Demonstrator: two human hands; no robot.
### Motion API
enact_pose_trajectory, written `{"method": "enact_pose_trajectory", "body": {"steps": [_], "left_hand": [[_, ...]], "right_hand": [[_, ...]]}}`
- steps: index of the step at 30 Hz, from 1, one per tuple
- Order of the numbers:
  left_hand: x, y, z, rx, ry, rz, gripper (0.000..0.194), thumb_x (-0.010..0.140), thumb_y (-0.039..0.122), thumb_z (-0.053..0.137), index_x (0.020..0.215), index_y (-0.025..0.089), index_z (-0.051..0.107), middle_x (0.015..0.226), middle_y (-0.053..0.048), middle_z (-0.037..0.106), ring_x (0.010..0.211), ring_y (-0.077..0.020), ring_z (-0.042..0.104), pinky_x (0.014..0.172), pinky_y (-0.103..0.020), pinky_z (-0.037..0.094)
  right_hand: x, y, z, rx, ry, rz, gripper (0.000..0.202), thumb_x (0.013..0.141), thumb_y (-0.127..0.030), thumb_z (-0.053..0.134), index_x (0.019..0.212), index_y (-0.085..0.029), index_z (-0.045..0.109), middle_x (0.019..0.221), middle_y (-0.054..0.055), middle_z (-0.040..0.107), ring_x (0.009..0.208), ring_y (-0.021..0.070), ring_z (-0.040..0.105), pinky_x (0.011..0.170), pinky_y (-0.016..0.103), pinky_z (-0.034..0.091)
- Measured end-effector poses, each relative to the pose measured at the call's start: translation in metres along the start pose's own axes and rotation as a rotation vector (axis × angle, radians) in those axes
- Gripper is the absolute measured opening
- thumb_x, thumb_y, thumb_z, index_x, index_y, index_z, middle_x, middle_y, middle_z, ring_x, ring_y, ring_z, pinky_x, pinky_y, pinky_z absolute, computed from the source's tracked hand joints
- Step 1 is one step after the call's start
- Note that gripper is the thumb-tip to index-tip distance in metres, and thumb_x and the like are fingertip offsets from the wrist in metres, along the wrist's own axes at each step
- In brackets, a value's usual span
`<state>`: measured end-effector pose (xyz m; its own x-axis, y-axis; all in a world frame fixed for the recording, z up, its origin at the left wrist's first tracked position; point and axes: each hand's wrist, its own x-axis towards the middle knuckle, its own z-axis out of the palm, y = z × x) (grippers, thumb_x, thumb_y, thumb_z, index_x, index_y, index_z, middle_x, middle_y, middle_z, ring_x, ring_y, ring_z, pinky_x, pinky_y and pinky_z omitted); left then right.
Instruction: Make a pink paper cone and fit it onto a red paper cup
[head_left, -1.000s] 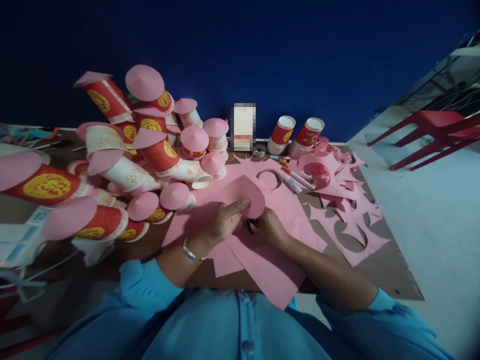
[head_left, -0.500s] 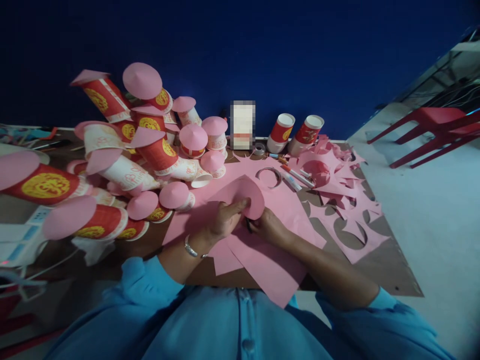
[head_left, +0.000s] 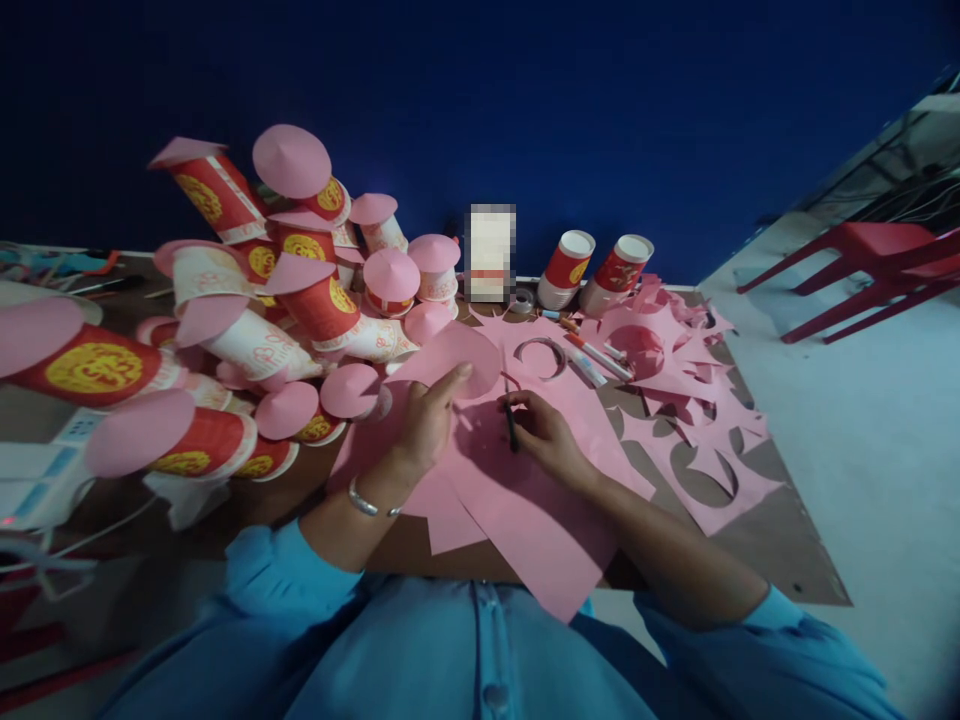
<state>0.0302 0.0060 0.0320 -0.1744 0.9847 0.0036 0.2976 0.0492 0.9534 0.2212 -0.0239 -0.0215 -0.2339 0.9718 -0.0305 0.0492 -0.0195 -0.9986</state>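
Observation:
A piece of pink paper with a rounded edge [head_left: 480,355] is pinched between the thumb and fingers of my left hand [head_left: 429,422]. Just to the right, my right hand [head_left: 546,438] grips small scissors [head_left: 511,428] with dark handles. Their thin blade points away from me, beside the paper and apart from it. Beneath both hands, flat pink sheets [head_left: 536,535] overlap on the brown table [head_left: 795,540]. A ring-shaped roll of tape [head_left: 541,358] lies on the sheets beyond my right hand.
Red and white paper cups with pink cone tops [head_left: 311,295] crowd the left side. Two cup stacks [head_left: 568,265] stand at the back against a blue wall. Markers [head_left: 600,355] and pink offcuts [head_left: 705,445] lie to the right. A red stool [head_left: 885,265] stands on the floor.
My left hand has drawn the paper up and left, away from the scissors. The scissors have turned upright in my right hand, which has shifted slightly right.

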Motion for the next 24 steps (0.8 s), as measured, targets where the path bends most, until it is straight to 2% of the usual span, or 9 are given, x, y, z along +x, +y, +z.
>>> {"method": "enact_pose_trajectory", "body": {"steps": [3, 5, 7, 9, 11, 16, 20, 24], "left_hand": [[0.004, 0.007, -0.01, 0.024, 0.044, 0.023, 0.011, 0.07, 0.02, 0.076, 0.079, 0.018, 0.08, 0.056, 0.005, 0.036, 0.062, -0.0154, 0.05, 0.06, -0.025, 0.047], [0.003, 0.011, -0.012, -0.011, 0.042, -0.008, 0.012, 0.077, 0.029, 0.075, 0.073, 0.018, 0.077, 0.054, 0.004, 0.041, 0.059, -0.0141, 0.049, 0.058, -0.025, 0.047], [0.001, 0.014, -0.01, -0.081, 0.015, -0.051, 0.034, 0.083, 0.044, 0.072, 0.061, 0.018, 0.069, 0.052, 0.002, 0.048, 0.056, -0.0128, 0.048, 0.056, -0.024, 0.047], [-0.002, 0.014, -0.007, -0.123, 0.005, -0.083, 0.049, 0.082, 0.055, 0.072, 0.052, 0.018, 0.06, 0.05, 0.001, 0.052, 0.052, -0.0116, 0.048, 0.053, -0.024, 0.046], [-0.005, 0.013, -0.005, -0.105, 0.007, -0.117, 0.055, 0.077, 0.059, 0.076, 0.047, 0.019, 0.054, 0.046, 0.001, 0.052, 0.046, -0.0106, 0.046, 0.047, -0.024, 0.042], [-0.01, 0.013, -0.004, -0.065, -0.072, -0.191, 0.056, 0.078, 0.057, 0.075, 0.044, 0.021, 0.049, 0.041, 0.002, 0.048, 0.04, -0.0103, 0.042, 0.039, -0.024, 0.032], [-0.012, 0.016, -0.004, -0.029, -0.047, -0.18, 0.057, 0.073, 0.054, 0.078, 0.042, 0.022, 0.042, 0.039, 0.005, 0.038, 0.041, -0.0078, 0.032, 0.039, -0.024, 0.027], [-0.013, 0.017, -0.004, -0.041, -0.057, -0.211, 0.058, 0.072, 0.051, 0.081, 0.044, 0.022, 0.04, 0.042, 0.006, 0.032, 0.044, -0.0072, 0.029, 0.039, -0.023, 0.022]], "right_hand": [[-0.002, -0.003, -0.001, 0.104, 0.02, -0.024, 0.038, 0.093, -0.05, 0.071, 0.115, -0.023, 0.058, 0.093, 0.002, 0.061, 0.075, 0.0147, 0.062, 0.06, 0.026, 0.053], [-0.004, -0.004, 0.001, 0.036, 0.028, -0.094, 0.041, 0.095, -0.056, 0.069, 0.119, -0.023, 0.059, 0.096, 0.003, 0.061, 0.083, 0.0167, 0.063, 0.067, 0.029, 0.056], [-0.007, -0.004, 0.003, -0.084, 0.016, -0.187, 0.043, 0.098, -0.058, 0.065, 0.123, -0.024, 0.06, 0.102, 0.006, 0.061, 0.091, 0.0192, 0.065, 0.074, 0.033, 0.058], [-0.009, -0.004, 0.005, -0.191, -0.011, -0.29, 0.043, 0.1, -0.058, 0.061, 0.126, -0.024, 0.062, 0.108, 0.008, 0.062, 0.094, 0.0206, 0.065, 0.077, 0.034, 0.059], [-0.01, -0.004, 0.007, -0.252, -0.043, -0.38, 0.042, 0.102, -0.056, 0.059, 0.129, -0.024, 0.062, 0.109, 0.01, 0.063, 0.095, 0.0212, 0.065, 0.077, 0.035, 0.059], [-0.013, -0.005, 0.009, -0.291, -0.053, -0.478, 0.04, 0.105, -0.053, 0.054, 0.132, -0.024, 0.061, 0.113, 0.011, 0.064, 0.095, 0.0216, 0.065, 0.078, 0.036, 0.06], [-0.013, -0.007, 0.008, -0.31, -0.028, -0.479, 0.039, 0.106, -0.052, 0.053, 0.131, -0.024, 0.06, 0.113, 0.011, 0.065, 0.091, 0.0209, 0.065, 0.077, 0.036, 0.06], [-0.013, -0.007, 0.008, -0.321, -0.024, -0.462, 0.037, 0.105, -0.051, 0.055, 0.129, -0.023, 0.06, 0.11, 0.011, 0.065, 0.09, 0.0212, 0.064, 0.077, 0.036, 0.059]]}}
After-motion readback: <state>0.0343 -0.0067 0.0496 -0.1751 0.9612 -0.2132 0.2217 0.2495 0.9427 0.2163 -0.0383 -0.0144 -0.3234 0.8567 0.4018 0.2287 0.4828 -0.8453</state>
